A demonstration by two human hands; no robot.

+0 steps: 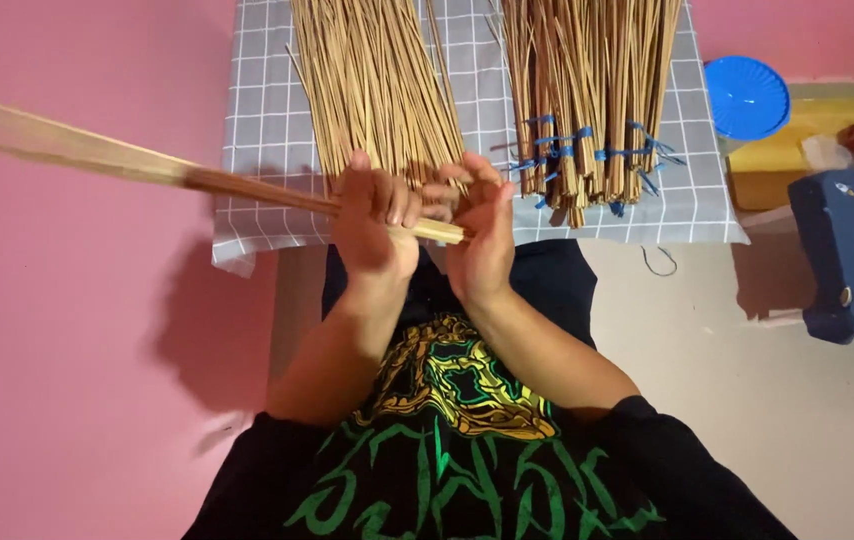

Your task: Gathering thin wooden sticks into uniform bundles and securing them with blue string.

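stick bundle [147, 165] axis runs far-left from hands | left hand [375, 225] wrapped around it | right hand [482, 235] cups near end, fingers curled

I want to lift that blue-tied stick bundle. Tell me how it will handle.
The tied bundle probably lifts as one stiff piece, since blue ties bind it near one end. Its thin dry sticks suggest little weight. The unbound far end may splay.
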